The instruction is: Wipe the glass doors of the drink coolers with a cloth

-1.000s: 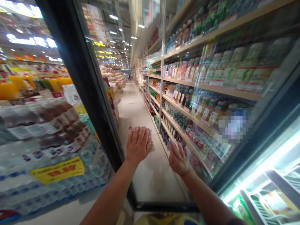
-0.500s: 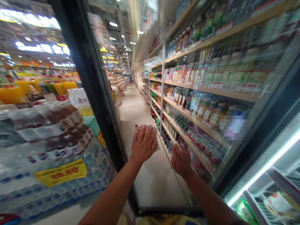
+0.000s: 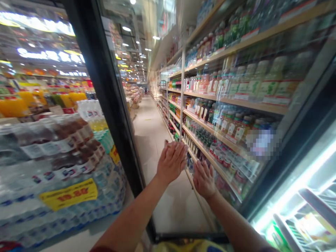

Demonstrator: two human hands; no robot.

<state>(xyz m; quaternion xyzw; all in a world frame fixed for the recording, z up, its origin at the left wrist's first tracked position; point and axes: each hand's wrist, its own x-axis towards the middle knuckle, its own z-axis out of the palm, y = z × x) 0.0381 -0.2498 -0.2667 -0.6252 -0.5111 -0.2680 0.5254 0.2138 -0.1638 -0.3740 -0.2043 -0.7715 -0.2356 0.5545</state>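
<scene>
A glass cooler door (image 3: 173, 206) with a black frame fills the middle of the view. My left hand (image 3: 172, 159) lies flat against its glass, fingers together, over a thin pale cloth or wipe; only small edges of it show round the fingers. Just to the right, my right hand (image 3: 204, 178) rests on the same pane with its fingers stretched and slightly apart, and I see nothing in it. A narrow gap separates the two hands.
Through the glass, shelves of bottled drinks (image 3: 236, 133) run down the right of an aisle (image 3: 148, 122). Stacked drink packs (image 3: 52, 147) with a yellow price sign (image 3: 69, 194) stand left. A bright light strip (image 3: 294, 189) and wire racks (image 3: 291, 231) are at lower right.
My left hand has slid right and slightly up across the glass, closer to my right hand. My right hand stays in nearly the same spot.
</scene>
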